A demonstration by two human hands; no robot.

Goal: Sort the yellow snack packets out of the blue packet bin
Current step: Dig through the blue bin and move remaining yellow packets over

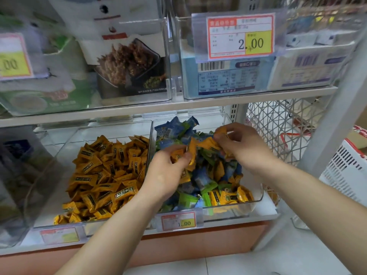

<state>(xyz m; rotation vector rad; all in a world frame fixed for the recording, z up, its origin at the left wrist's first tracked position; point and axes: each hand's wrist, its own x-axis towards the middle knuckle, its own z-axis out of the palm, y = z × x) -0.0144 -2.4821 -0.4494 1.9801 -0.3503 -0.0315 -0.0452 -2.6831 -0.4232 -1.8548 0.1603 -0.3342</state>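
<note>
A clear bin (256,201) on the lower shelf holds a heap of blue and green packets (174,132) with several yellow packets (228,196) mixed in. Both hands are over that heap. My left hand (166,171) grips a bunch of yellow packets (191,153) at the bin's left side. My right hand (240,145) pinches more yellow packets (208,143) above the middle of the heap. The two bunches nearly touch. To the left, a second clear bin (59,149) is full of yellow packets (107,175).
An upper shelf (178,106) with clear boxes and a 2.00 price tag (240,37) hangs close above. A white shelf post (335,124) stands on the right, with a wire basket (278,124) behind it and a white crate (347,171) on the floor.
</note>
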